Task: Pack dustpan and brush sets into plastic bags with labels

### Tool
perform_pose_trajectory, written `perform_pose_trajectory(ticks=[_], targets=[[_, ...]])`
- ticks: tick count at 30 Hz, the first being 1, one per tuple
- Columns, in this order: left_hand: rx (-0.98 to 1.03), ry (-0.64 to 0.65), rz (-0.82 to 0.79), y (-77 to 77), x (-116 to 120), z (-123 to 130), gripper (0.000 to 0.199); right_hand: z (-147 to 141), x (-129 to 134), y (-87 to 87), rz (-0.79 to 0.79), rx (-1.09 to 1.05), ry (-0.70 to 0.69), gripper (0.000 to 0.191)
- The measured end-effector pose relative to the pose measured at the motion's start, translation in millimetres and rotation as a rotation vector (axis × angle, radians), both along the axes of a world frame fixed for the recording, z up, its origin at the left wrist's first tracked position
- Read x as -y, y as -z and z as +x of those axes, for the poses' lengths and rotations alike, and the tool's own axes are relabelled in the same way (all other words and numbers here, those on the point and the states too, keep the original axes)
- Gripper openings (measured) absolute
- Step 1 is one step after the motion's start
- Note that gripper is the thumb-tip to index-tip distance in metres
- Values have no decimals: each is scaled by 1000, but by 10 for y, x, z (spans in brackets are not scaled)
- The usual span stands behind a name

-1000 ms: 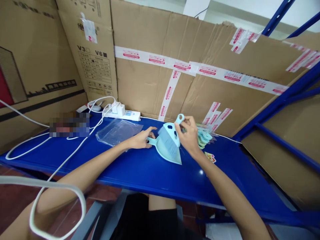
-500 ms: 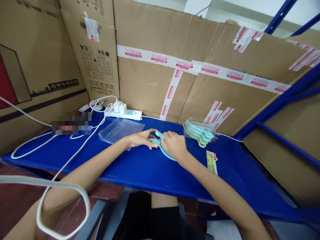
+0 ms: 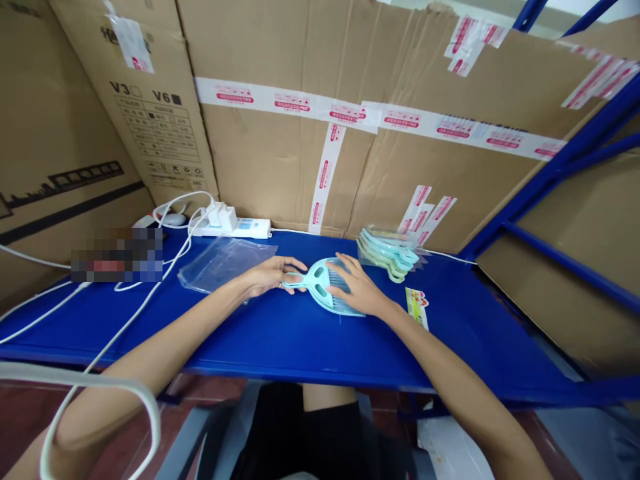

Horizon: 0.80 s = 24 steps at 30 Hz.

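A light blue mini dustpan and brush set (image 3: 320,283) lies just over the blue table, its handle pointing left and its bristles to the right. My left hand (image 3: 273,275) is closed round the handle, thumb on top. My right hand (image 3: 357,285) rests on the bristle end with its fingers spread across it. The brush appears nested inside the dustpan. Left of it lies a clear plastic bag (image 3: 220,263), flat on the table and partly behind my left arm. A printed card (image 3: 417,307) lies to the right of my right hand.
A stack of bagged blue and green dustpan sets (image 3: 387,252) lies at the back right. A white power strip (image 3: 250,228) with plugs and loose cables stands back left. Cardboard walls (image 3: 270,160) close off the back; a blue metal frame (image 3: 545,183) rises at the right.
The brush, tilted in my right hand before, now lies flat in the dustpan. My right hand has opened over the bristles, and my left hand has closed on the handle. The view has shifted.
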State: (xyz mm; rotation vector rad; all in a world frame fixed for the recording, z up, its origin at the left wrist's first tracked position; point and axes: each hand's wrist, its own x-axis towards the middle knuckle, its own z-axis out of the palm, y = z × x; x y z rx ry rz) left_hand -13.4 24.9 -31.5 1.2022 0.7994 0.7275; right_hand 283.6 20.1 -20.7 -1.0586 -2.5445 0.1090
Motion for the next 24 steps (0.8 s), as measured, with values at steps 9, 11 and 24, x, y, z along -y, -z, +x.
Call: perform_pose_trajectory(ticks=[9, 11, 24], targets=[[19, -265, 218, -141, 53, 55, 40, -10, 24, 79, -637, -902, 153, 86], [26, -292, 266, -150, 67, 80, 40, -55, 66, 56, -744, -988, 104, 64], [82, -513, 348, -131, 44, 134, 41, -90, 170, 69, -205, -629, 235, 116]])
